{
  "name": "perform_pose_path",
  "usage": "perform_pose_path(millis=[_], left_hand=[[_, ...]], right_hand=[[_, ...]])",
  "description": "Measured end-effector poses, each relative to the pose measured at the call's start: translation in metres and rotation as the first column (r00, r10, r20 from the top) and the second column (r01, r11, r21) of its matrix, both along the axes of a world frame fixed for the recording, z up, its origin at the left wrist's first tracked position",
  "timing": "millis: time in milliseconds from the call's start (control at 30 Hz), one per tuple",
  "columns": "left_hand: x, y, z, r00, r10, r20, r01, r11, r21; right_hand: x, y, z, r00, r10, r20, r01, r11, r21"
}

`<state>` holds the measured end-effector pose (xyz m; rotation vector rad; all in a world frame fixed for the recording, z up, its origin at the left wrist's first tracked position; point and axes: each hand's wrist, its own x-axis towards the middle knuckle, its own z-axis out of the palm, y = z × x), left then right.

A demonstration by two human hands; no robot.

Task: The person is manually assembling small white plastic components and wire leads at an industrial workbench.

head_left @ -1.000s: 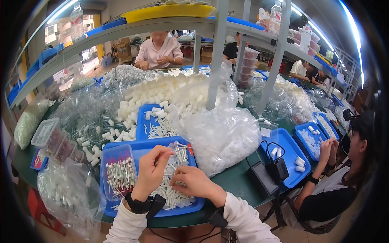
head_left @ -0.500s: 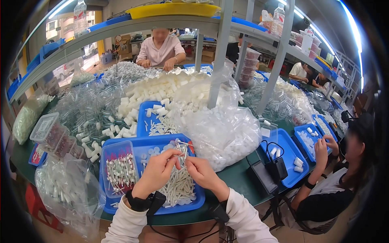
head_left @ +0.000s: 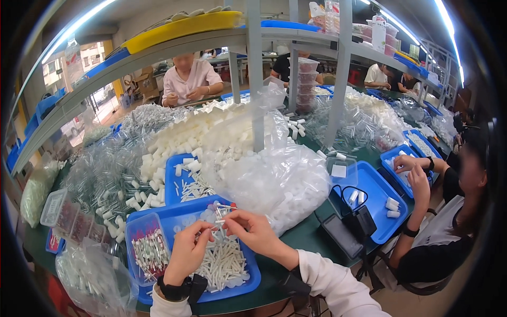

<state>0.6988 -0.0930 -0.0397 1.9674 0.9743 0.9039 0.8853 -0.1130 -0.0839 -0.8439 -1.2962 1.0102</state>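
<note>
At the green tabletop (head_left: pixel 303 239), over the near blue tray (head_left: pixel 182 212), have lifted the right hand (head_left: pixel 261 235) out of the pile of white sticks (head_left: pixel 224 264), dipped into a second ago, to meet the left hand (head_left: pixel 187 251). Apparently past picking out, now pinching with thumb and fingertips of both, nearly closed, on a slim white stick (head_left: pixel 218 222) above the pile.

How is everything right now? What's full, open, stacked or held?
Left hand: curled, grip unclear
Right hand: close to left hand, grip unclear
Front blue tray: heaped with white sticks
Clear box: open, filled with slim pieces
Plastic bag: bulging with white bits
Left tubs: stacked
Right blue tray: holding a few white cylinders
</note>
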Motion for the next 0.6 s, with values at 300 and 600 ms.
perform_pose_path(millis=[300, 600], left_hand=[[0.000, -0.012, 0.007, 0.985, -0.148, -0.093, 0.125, 0.968, -0.219], [0.006, -0.010, 0.015, 0.986, -0.032, -0.164, 0.001, 0.983, -0.185]], right_hand=[[0.008, -0.024, -0.012, 0.972, 0.045, 0.231, -0.051, 0.999, 0.017], [0.006, -0.015, -0.009, 0.964, -0.007, 0.266, -0.038, 0.986, 0.163]])
